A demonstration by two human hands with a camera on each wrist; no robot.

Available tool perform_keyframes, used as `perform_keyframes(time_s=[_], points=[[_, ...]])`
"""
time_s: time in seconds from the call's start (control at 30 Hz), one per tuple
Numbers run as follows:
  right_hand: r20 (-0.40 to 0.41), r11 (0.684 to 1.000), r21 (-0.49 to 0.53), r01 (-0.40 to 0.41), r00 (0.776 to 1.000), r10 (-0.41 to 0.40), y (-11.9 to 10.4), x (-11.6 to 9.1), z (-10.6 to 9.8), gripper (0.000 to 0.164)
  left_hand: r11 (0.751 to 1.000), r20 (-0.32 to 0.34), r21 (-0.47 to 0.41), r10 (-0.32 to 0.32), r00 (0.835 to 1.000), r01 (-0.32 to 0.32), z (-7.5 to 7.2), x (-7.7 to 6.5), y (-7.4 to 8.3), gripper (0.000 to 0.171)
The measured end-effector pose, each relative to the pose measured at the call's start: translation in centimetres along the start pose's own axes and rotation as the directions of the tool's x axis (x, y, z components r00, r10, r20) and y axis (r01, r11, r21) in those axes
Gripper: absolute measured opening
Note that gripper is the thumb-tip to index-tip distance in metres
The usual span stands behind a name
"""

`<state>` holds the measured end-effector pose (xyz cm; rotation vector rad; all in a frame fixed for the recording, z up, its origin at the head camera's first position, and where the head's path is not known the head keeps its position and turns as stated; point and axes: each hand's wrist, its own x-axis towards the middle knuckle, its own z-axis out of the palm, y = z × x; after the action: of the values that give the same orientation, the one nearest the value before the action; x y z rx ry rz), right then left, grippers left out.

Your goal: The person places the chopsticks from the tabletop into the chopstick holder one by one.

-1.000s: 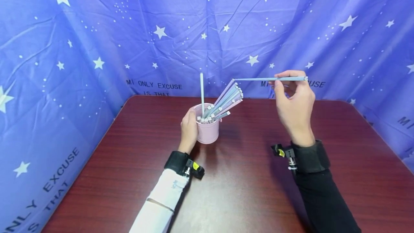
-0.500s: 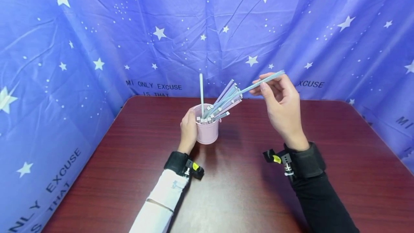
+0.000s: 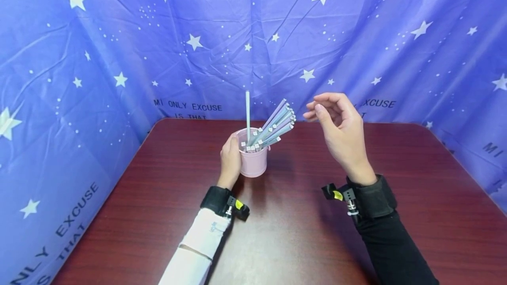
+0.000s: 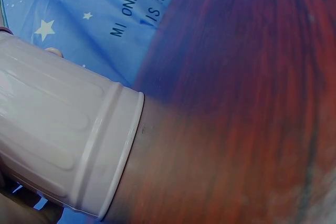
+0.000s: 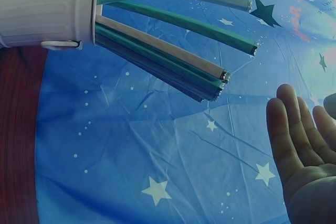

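Note:
My left hand (image 3: 231,159) grips the side of a small pink bucket (image 3: 254,164) standing on the table. Several thin, square-ended sticks (image 3: 282,118) in pale blue, green and purple lean out of it to the right. One pale stick (image 3: 247,111) rises upright at the back. Shorter white ends show at the near rim. Right of the bucket, my right hand (image 3: 342,133) hovers with relaxed, slightly bent fingers and holds nothing. In the right wrist view, the fingers stand apart from the tips of the leaning sticks (image 5: 205,27). The bucket wall (image 4: 58,114) fills the left wrist view's left side.
The dark red wooden table (image 3: 293,241) spreads beneath both arms. A blue star-patterned curtain (image 3: 222,65) hangs behind and along the sides of the table. Each wrist wears a black strap with a small camera.
The pale blue stick is out of my right hand and among the sticks leaning in the bucket. My right hand has moved left, towards the bucket; the left hand keeps its hold.

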<state>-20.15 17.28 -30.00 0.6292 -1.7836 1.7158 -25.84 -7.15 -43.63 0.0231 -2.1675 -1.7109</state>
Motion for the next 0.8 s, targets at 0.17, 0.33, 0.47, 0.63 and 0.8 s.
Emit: perform_keyframes(time_s=[0.17, 0.33, 0.47, 0.63, 0.8], points=[[0.009, 0.996, -0.089, -0.032, 0.999, 0.033, -0.4, -0.1, -0.4, 0.021, 1.000, -0.003, 0.000, -0.007, 1.000, 0.007, 0.1, -0.1, 0.0, 0.048], [0.042, 0.980, -0.197, -0.039, 0.998, 0.048, -1.2, -0.4, -1.0, 0.025, 0.999, 0.006, -0.031, -0.031, 0.999, 0.031, 0.1, -0.3, 0.1, 0.048], [0.053, 0.967, -0.254, -0.039, 0.997, 0.054, -1.7, -0.7, -1.4, 0.026, 0.998, 0.032, -0.019, -0.055, 0.998, 0.056, -0.1, -0.4, 0.3, 0.054], [0.080, 0.940, -0.341, -0.023, 0.995, 0.054, -2.1, -1.5, -2.3, 0.036, 0.996, 0.134, -0.008, -0.081, 0.988, 0.083, -1.5, -0.5, 1.4, 0.061], [0.151, 0.879, -0.478, -0.012, 0.984, 0.095, -2.0, -3.0, -3.8, 0.046, 0.996, 0.224, 0.039, -0.092, 0.970, 0.086, -3.3, -1.6, 2.0, 0.061]])
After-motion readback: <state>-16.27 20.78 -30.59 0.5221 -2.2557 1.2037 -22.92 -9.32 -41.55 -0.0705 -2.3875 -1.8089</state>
